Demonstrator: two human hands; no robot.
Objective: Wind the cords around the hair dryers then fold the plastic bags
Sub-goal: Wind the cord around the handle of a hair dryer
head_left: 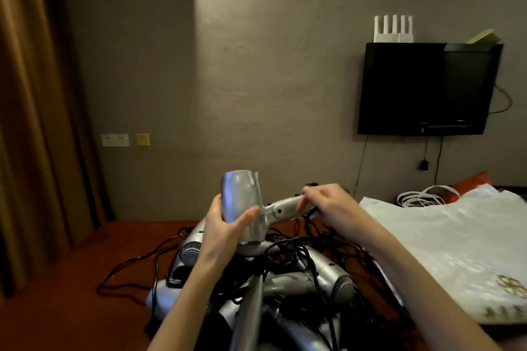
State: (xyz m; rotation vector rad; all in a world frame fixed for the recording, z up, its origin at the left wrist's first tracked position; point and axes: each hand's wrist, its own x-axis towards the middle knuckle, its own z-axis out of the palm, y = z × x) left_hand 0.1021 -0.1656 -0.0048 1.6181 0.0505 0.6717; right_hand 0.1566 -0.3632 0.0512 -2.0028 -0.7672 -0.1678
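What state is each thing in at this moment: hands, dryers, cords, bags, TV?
Held hair dryer: lifted, left hand grips barrel.
Right hand: pinches the handle end.
Piled hair dryers: lying heaped.
Cords: tangled, unwound.
Plastic bag: spread flat, unfolded.
Television: screen dark.

The right hand (322, 202) is blurred, and its fingers cover the end of the raised hair dryer's handle (285, 209), so its grip there cannot be made out; the left hand (225, 225) hides part of that dryer's barrel; the pile of dryers (285, 293) runs off the bottom edge, its cords (299, 248) too tangled to trace; the plastic bag (445, 251) is cut by the right edge; both forearms leave the picture below.
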